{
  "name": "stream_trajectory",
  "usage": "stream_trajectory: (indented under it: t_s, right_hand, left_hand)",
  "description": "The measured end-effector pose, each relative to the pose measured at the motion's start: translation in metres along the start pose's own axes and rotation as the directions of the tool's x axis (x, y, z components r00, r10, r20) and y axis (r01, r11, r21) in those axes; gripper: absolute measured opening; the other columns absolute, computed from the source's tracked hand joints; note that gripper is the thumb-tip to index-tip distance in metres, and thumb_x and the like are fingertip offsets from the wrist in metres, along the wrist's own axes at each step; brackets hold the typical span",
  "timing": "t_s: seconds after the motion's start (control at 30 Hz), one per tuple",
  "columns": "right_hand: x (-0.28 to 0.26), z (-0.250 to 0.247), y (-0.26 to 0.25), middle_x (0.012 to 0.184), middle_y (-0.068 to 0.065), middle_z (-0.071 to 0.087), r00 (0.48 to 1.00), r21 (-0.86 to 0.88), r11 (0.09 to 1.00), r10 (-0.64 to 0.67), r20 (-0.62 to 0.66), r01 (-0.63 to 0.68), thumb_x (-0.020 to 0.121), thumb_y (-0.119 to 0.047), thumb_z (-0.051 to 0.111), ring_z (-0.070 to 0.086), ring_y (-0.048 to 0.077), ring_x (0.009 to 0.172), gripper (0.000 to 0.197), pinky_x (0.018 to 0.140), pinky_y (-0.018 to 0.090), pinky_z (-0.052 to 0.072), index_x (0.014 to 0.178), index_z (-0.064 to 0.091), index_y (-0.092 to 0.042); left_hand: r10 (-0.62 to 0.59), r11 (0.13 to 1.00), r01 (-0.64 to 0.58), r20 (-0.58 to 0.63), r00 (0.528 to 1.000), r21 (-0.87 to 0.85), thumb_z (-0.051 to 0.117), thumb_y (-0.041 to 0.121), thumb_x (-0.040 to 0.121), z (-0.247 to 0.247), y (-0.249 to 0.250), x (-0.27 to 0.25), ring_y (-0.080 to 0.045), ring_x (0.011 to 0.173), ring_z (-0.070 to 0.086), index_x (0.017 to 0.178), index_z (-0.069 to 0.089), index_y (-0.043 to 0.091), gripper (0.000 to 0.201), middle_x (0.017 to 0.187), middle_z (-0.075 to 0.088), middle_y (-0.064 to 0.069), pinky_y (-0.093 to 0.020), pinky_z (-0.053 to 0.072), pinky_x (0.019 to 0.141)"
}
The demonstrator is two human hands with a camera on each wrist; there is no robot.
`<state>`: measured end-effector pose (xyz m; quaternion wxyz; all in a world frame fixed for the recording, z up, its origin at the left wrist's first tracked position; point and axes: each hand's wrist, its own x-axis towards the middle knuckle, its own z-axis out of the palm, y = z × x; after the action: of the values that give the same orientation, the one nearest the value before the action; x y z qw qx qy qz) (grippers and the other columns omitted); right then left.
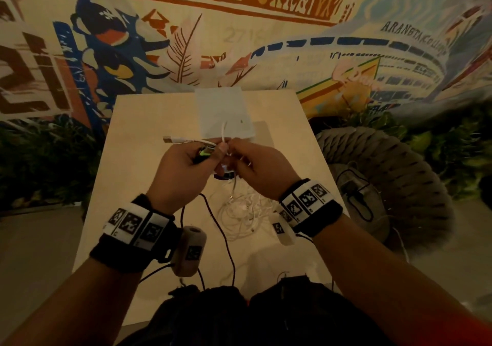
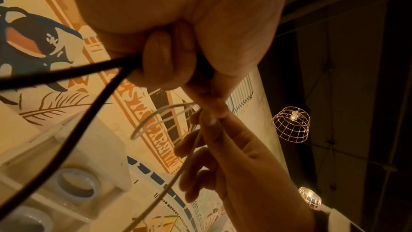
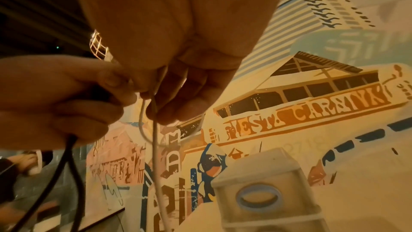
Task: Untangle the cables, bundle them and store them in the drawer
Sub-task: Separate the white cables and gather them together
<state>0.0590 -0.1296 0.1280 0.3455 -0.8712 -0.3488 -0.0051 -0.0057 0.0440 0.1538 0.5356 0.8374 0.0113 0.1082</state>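
Observation:
Both hands are raised over the pale table (image 1: 138, 185), close together. My left hand (image 1: 210, 155) grips a black cable (image 1: 222, 231) with a green-lit plug (image 1: 204, 152); the cable hangs down toward my lap. A white cable's USB plug (image 1: 170, 140) sticks out to the left of that hand. My right hand (image 1: 235, 156) pinches a thin white cable (image 3: 154, 130), which loops below its fingertips (image 3: 169, 112). A tangled pile of white cables (image 1: 241, 212) lies on the table under the hands. The white drawer unit (image 1: 223, 111) stands at the table's far edge.
Rolls of blue tape (image 3: 258, 198) sit in the translucent drawer unit (image 2: 93, 147). A grey woven pouf (image 1: 394, 175) with a black cord on it stands right of the table. Plants (image 1: 40, 159) and a painted mural wall (image 1: 239, 39) surround the table.

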Motion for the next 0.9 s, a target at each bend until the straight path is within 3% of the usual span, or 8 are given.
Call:
stream_trajectory:
  t_s: [0.07, 0.13, 0.23, 0.37, 0.47, 0.63, 0.77, 0.9]
  right_hand:
    - [-0.002, 0.004, 0.000, 0.090, -0.008, 0.067, 0.999, -0.035, 0.999, 0.004, 0.035, -0.002, 0.097, -0.020, 0.055, 0.060, 0.003, 0.068, 0.029, 0.063, 0.020, 0.043, 0.125, 0.061, -0.022]
    - [-0.004, 0.012, 0.005, 0.093, -0.002, 0.071, 0.995, -0.055, 0.998, 0.036, 0.089, -0.032, 0.101, -0.031, 0.054, 0.064, 0.015, 0.076, 0.020, 0.068, 0.030, 0.049, 0.116, 0.064, -0.024]
    - [-0.007, 0.032, 0.025, 0.101, 0.000, 0.068, 0.975, -0.063, 0.996, 0.075, 0.211, -0.063, 0.102, -0.038, 0.054, 0.060, 0.015, 0.086, 0.023, 0.076, 0.029, 0.046, 0.105, 0.067, -0.019]
    - [-0.014, 0.054, 0.062, 0.109, 0.011, 0.064, 0.856, -0.160, 0.970, 0.236, 0.460, -0.182, 0.104, -0.026, 0.050, 0.059, 0.026, 0.100, 0.025, 0.083, 0.030, 0.041, 0.106, 0.070, -0.011]
    - [-0.024, 0.067, 0.089, 0.116, 0.011, 0.063, 0.837, -0.187, 0.948, 0.315, 0.448, -0.257, 0.104, -0.027, 0.049, 0.059, 0.029, 0.106, 0.024, 0.091, 0.030, 0.041, 0.113, 0.069, -0.016]
    - [-0.027, 0.073, 0.111, 0.115, 0.005, 0.069, 0.846, -0.152, 0.916, 0.401, 0.350, -0.371, 0.103, -0.029, 0.049, 0.064, 0.026, 0.105, 0.023, 0.088, 0.029, 0.046, 0.108, 0.071, -0.024]
    - [-0.030, 0.071, 0.121, 0.115, 0.011, 0.069, 0.804, -0.216, 0.877, 0.480, 0.352, -0.429, 0.104, -0.042, 0.046, 0.062, 0.031, 0.107, 0.032, 0.089, 0.036, 0.048, 0.115, 0.065, -0.019]
    - [-0.038, 0.075, 0.125, 0.113, 0.005, 0.069, 0.767, -0.217, 0.857, 0.515, 0.382, -0.467, 0.104, -0.045, 0.041, 0.064, 0.029, 0.103, 0.032, 0.091, 0.040, 0.051, 0.113, 0.062, -0.023]
  left_hand:
    - [0.007, 0.997, -0.006, 0.016, 1.000, -0.075, 0.063, 0.021, 0.098, 0.001, 0.003, -0.002, 0.010, 0.084, 0.068, 0.099, 0.076, 0.027, 0.014, 0.077, 0.073, 0.025, -0.004, 0.047, 0.076]
    - [0.037, 0.995, -0.038, -0.015, 0.999, -0.089, 0.064, 0.018, 0.098, 0.002, 0.003, -0.001, 0.009, 0.088, 0.068, 0.091, 0.075, 0.029, 0.018, 0.083, 0.075, 0.019, -0.007, 0.049, 0.081]
    - [0.075, 0.990, -0.086, -0.102, 0.992, -0.108, 0.061, 0.018, 0.100, -0.002, 0.007, 0.000, 0.007, 0.083, 0.067, 0.092, 0.074, 0.025, 0.016, 0.084, 0.076, 0.004, -0.012, 0.049, 0.084]
    - [0.142, 0.968, -0.184, -0.229, 0.963, -0.170, 0.058, 0.019, 0.102, -0.016, 0.023, 0.000, 0.003, 0.057, 0.057, 0.105, 0.072, 0.015, 0.015, 0.073, 0.070, 0.016, -0.008, 0.043, 0.065]
    - [0.130, 0.957, -0.202, -0.310, 0.942, -0.209, 0.056, 0.027, 0.103, -0.030, 0.029, 0.000, -0.001, 0.049, 0.047, 0.107, 0.073, 0.019, 0.019, 0.067, 0.064, 0.011, -0.014, 0.038, 0.054]
    - [0.094, 0.947, -0.208, -0.407, 0.908, -0.245, 0.058, 0.037, 0.101, -0.045, 0.027, -0.003, -0.007, 0.052, 0.045, 0.105, 0.074, 0.031, 0.017, 0.062, 0.058, 0.008, -0.021, 0.034, 0.052]
    - [0.094, 0.937, -0.236, -0.466, 0.880, -0.256, 0.057, 0.037, 0.102, -0.050, 0.028, -0.006, -0.009, 0.054, 0.046, 0.108, 0.072, 0.021, 0.022, 0.064, 0.058, 0.010, -0.023, 0.032, 0.049]
    - [0.118, 0.938, -0.251, -0.460, 0.880, -0.240, 0.057, 0.039, 0.101, -0.052, 0.029, -0.008, -0.008, 0.053, 0.045, 0.106, 0.071, 0.022, 0.023, 0.062, 0.056, 0.010, -0.024, 0.031, 0.047]
